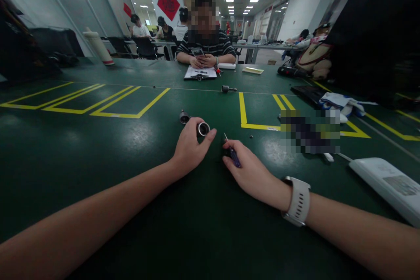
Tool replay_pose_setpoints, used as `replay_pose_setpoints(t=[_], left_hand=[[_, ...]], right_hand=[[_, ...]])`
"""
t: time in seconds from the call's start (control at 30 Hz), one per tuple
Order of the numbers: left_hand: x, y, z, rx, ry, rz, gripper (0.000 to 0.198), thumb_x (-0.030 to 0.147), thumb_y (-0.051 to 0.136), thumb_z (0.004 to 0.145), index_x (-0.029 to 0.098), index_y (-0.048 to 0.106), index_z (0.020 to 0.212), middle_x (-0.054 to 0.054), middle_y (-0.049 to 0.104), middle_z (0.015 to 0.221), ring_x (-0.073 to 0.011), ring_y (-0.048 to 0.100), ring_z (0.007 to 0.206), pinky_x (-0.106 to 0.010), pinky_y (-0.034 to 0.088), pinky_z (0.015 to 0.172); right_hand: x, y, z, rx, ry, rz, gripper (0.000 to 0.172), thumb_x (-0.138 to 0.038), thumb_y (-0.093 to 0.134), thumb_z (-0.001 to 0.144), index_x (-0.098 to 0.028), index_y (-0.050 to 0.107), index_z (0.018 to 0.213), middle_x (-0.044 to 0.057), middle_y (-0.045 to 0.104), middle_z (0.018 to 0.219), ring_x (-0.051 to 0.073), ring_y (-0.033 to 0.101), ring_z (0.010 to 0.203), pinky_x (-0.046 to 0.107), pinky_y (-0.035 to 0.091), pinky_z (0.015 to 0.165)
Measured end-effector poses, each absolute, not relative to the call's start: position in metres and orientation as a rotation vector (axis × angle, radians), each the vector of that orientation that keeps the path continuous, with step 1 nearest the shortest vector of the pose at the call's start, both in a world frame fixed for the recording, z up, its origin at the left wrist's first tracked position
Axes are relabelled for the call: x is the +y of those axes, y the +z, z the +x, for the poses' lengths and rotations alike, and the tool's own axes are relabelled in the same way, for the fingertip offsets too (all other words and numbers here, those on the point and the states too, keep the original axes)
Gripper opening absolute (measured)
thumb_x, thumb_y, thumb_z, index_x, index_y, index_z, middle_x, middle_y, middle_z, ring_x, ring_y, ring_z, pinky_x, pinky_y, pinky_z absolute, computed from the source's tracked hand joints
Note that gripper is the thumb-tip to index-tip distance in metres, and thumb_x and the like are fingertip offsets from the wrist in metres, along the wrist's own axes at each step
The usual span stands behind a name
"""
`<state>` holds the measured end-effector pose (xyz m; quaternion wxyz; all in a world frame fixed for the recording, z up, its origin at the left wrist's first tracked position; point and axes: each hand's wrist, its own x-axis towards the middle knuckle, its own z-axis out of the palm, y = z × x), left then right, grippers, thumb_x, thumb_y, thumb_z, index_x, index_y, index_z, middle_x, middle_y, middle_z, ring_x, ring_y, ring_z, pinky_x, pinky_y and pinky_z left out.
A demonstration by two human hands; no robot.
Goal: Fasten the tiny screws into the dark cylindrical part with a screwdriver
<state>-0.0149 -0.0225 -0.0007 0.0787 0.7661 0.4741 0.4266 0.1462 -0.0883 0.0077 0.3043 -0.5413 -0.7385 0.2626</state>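
Hollow cylinder [199,129] — inside too dark to read — sits pinched in left hand [190,148], right hand [248,169] gripping screwdriver [235,157].

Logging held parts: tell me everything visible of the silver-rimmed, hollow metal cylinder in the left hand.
The silver-rimmed, hollow metal cylinder shows a bright, round rim around a dark bore, with an inner ring faintly visible. It looks like machined metal. It's tilted, its open end turned roughly towards the camera. The bare left hand holds it, fingers to its left, thumb curving below; they hide most of its body. It's over the dark green tabletop; whether it touches that is unclear.
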Motion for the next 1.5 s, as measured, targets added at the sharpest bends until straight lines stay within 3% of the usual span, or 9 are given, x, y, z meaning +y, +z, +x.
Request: replay_pose_setpoints(t=[0.13, 0.27, 0.5, 0.83, 1.17, 1.5], left_hand=[[-0.018, -0.004, -0.018, 1.414, 1.414, 2.247, 0.023, 0.04, 0.051, 0.085, 0.017, 0.047, 0.088, -0.002, 0.053, 0.079, -0.0165, 0.05, 0.072, -0.031, 0.041, 0.069], [-0.015, -0.005, -0.02, 1.427, 1.513, 2.256, 0.03, 0.047, 0.048, 0.085, 0.017, 0.048, 0.088, -0.005, 0.056, 0.083, -0.019, 0.051, 0.077, -0.035, 0.041, 0.073], [-0.015, -0.004, -0.02, 1.441, 1.453, 2.391, 0.035, 0.051, 0.043, 0.086, 0.017, 0.05, 0.09, -0.007, 0.056, 0.086, -0.0217, 0.052, 0.084, -0.037, 0.04, 0.079], [-0.027, 0.004, -0.016, 1.366, 1.328, 2.605, 0.03, 0.043, 0.056, 0.082, 0.019, 0.055, 0.099, -0.008, 0.054, 0.096, -0.0237, 0.049, 0.091, -0.039, 0.041, 0.082], [-0.067, 0.007, -0.013, 1.129, 1.167, 2.399, 0.027, 0.023, 0.063, 0.079, 0.022, 0.052, 0.104, -0.003, 0.057, 0.098, -0.0163, 0.055, 0.09, -0.03, 0.046, 0.079], [-0.073, 0.023, -0.018, 1.273, 0.941, 1.912, 0.027, 0.025, 0.066, 0.072, 0.021, 0.059, 0.098, -0.002, 0.064, 0.083, -0.0173, 0.061, 0.071, -0.032, 0.053, 0.066]], right_hand=[[-0.085, 0.009, 0.131, -2.14, 0.692, -1.32, 0.019, -0.014, 0.05, 0.085, -0.015, 0.053, 0.104, 0.012, 0.062, 0.107, 0.024, 0.058, 0.104, 0.047, 0.044, 0.096], [-0.103, 0.011, 0.135, -2.536, 0.603, -0.969, 0.022, -0.012, 0.046, 0.089, -0.013, 0.053, 0.11, 0.016, 0.051, 0.133, 0.023, 0.041, 0.13, 0.045, 0.029, 0.111], [-0.136, 0.019, 0.168, -2.724, 0.625, -0.85, 0.025, -0.013, 0.039, 0.093, -0.013, 0.053, 0.114, 0.012, 0.045, 0.14, 0.018, 0.035, 0.133, 0.037, 0.025, 0.114], [-0.14, 0.021, 0.185, -2.477, 0.866, -0.906, 0.027, -0.011, 0.045, 0.088, -0.018, 0.054, 0.114, 0.008, 0.053, 0.134, 0.016, 0.04, 0.13, 0.035, 0.037, 0.108], [-0.141, 0.013, 0.186, -2.652, 0.691, -0.831, 0.037, -0.003, 0.045, 0.083, -0.014, 0.053, 0.117, 0.011, 0.046, 0.14, 0.019, 0.034, 0.134, 0.035, 0.026, 0.113], [-0.125, 0.018, 0.199, -2.444, 0.767, -0.917, 0.029, -0.013, 0.045, 0.089, -0.021, 0.052, 0.117, 0.008, 0.052, 0.134, 0.018, 0.043, 0.128, 0.04, 0.037, 0.107]])
